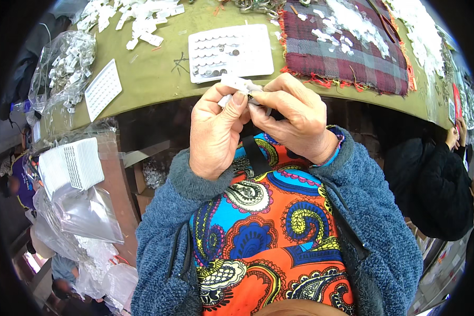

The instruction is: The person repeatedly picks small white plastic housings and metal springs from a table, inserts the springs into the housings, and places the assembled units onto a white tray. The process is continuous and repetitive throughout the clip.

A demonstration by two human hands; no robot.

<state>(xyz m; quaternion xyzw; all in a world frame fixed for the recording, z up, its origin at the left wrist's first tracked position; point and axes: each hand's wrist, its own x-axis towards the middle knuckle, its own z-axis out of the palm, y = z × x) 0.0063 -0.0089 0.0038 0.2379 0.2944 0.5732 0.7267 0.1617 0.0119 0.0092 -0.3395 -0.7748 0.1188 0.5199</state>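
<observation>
My left hand (216, 131) is closed in a pinch on a small white card (233, 82), just in front of the table's near edge. My right hand (295, 117) meets it there, its thumb and forefinger pressed together. A tiny dark piece shows between the fingertips, too small and too covered to name. Some pale, see-through material hangs beneath the right fingers. Beyond both hands lies a white tray (258, 52) with wavy-edged rows. Several small dark round pieces (235, 52) sit in its rows.
A green-covered table (152, 68) bears loose white cards (147, 23) and a plaid cloth (347, 58) with small clear packets on it. At left are a bag of small packets (71, 60), a second white tray (103, 89) and stacked white trays (71, 166). Another person's dark sleeve (432, 184) is at right.
</observation>
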